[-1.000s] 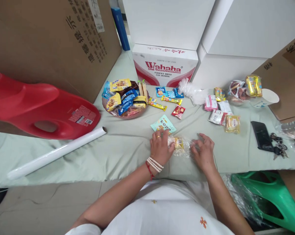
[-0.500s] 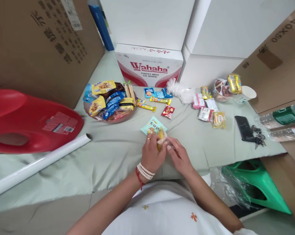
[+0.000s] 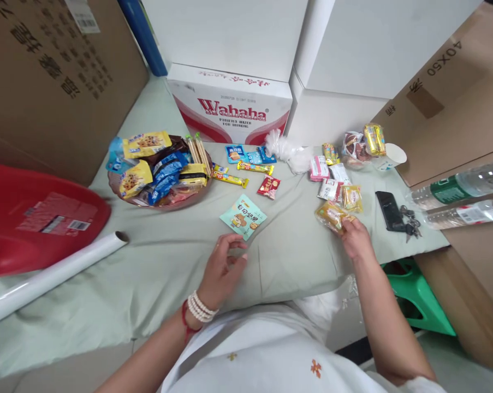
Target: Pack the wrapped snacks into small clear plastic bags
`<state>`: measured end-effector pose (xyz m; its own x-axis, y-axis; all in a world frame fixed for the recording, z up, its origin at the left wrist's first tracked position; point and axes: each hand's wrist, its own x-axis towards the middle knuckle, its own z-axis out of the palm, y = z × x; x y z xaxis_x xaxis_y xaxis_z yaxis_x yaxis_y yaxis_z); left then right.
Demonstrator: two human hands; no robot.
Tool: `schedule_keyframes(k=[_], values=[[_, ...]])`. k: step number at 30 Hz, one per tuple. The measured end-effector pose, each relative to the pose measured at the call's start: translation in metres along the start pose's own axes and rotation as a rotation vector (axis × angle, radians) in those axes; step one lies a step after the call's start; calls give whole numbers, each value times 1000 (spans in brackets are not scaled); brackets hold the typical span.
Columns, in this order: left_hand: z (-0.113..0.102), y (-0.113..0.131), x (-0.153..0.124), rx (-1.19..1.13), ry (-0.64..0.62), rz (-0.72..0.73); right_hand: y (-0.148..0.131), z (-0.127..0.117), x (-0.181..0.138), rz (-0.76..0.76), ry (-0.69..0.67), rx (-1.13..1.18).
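The right hand grips a clear-wrapped yellow snack bag by its near edge, holding it at the front of a cluster of small packets. A yellow packet lies just beyond the fingertips; a phone and keys lie to the hand's right. The left hand is empty, fingers loosely curled above the green cloth, with a teal packet just ahead of it.

Risks, as judged: the grip is at one edge only, so the slick wrapper could slip. The bag touches or nearly touches the neighbouring packets and could push them out of place. The cloth is wrinkled and may drag light packets along.
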<state>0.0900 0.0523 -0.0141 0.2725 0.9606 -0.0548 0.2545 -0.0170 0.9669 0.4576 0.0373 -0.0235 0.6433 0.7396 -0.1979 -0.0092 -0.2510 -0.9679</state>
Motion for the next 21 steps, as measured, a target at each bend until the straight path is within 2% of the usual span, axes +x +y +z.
schedule_keyframes(k=[3,6,8,10,12,13,15,17,18,19,21], values=[[-23,-13,-1,137,100,17,-16,-12,28,24,23,-492],[-46,-19,-11,311,222,91,-30,-17,34,-86,77,-1083],[-60,-25,-25,412,294,137,-37,-18,31,-182,167,-1267],[-72,-34,-42,493,340,150,-45,-14,27,-312,262,-1260],[-81,-46,-59,558,373,142,-54,1,25,-496,271,-1131],[-85,-51,-66,586,389,138,-59,14,26,-584,208,-1055],[-89,-61,-75,632,419,143,-68,46,30,-699,1,-940],[-89,-67,-78,663,429,164,-77,85,41,-726,-166,-918],[-88,-68,-78,673,426,175,-80,103,48,-718,-186,-936],[-87,-69,-78,676,422,184,-83,120,57,-698,-160,-961],[-84,-69,-78,666,412,205,-87,146,78,-626,-14,-1006]])
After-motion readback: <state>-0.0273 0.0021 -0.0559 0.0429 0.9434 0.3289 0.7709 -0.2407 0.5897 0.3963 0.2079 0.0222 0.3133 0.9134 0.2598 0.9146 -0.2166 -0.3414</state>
